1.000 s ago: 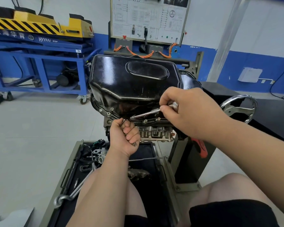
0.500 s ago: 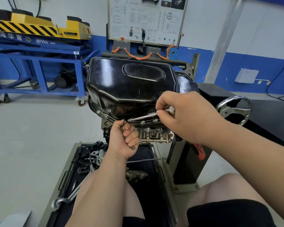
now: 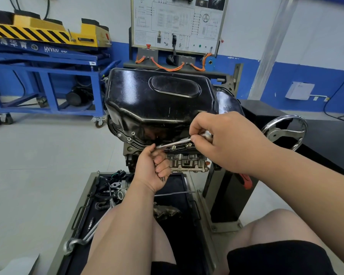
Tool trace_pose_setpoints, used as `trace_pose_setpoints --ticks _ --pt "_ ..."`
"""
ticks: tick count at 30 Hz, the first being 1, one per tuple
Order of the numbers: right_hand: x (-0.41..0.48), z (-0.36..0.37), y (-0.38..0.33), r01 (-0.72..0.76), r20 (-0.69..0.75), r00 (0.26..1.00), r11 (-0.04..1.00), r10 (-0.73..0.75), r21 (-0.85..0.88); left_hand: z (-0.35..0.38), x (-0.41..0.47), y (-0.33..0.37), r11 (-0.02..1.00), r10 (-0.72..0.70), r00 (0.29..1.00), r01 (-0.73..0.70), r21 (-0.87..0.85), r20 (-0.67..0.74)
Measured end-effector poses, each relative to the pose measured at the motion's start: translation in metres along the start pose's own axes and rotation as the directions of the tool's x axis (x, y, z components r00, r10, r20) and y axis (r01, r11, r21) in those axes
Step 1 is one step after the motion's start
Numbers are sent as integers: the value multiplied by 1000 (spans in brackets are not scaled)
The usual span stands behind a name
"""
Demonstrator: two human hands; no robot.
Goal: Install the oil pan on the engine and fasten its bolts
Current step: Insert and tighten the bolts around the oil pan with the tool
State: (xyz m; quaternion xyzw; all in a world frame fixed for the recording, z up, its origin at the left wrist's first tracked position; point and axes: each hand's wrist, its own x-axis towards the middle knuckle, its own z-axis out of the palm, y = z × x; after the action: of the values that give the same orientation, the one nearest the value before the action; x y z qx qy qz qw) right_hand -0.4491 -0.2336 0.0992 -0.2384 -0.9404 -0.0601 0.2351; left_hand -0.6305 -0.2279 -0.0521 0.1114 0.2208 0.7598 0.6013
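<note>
The black oil pan sits on the upturned engine on its stand. Several bolts stand in the pan's near flange. My right hand pinches the top of a slim silver driver tool that lies along the flange, its tip at the near left edge. Just below that tip, my left hand is curled into a fist around several loose bolts, whose ends show between the fingers.
A parts tray with fittings and a metal pipe lies on the floor under the engine. The stand's chrome handwheel is at right. A blue lift trolley and a wiring display board stand behind. My knees are below.
My view has shifted slightly. Both hands stay at the near flange, the right one still on the driver, the left fist nearly unmoved.
</note>
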Motion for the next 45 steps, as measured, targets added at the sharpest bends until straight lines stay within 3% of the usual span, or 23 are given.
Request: trace_pose_setpoints --ticks 8,15,27,34,37,42,45 --pt "0 -1 -4 5 -65 998 1000 -7 -27 -2 1 3 998 34 998 -36 -46 -52" --pt "-1 0 -2 -5 -40 999 999 4 -38 -3 1 3 1000 7 999 -7 -3 -38" --pt "-7 0 -2 127 -67 989 991 -129 -28 -7 -3 8 998 -48 995 52 -39 90" --pt "6 -11 -5 -92 -14 995 984 96 152 -6 -9 14 998 35 968 -19 -63 249" --pt "5 -13 -11 -70 -46 996 990 76 125 -4 -9 12 999 24 962 -16 -31 274" --pt "-10 10 -27 34 -88 996 999 -32 27 5 -8 -5 999 12 995 -7 -46 97" --pt "-17 23 -31 50 -86 995 998 -53 -30 7 -9 -12 978 78 989 -51 201 -126"
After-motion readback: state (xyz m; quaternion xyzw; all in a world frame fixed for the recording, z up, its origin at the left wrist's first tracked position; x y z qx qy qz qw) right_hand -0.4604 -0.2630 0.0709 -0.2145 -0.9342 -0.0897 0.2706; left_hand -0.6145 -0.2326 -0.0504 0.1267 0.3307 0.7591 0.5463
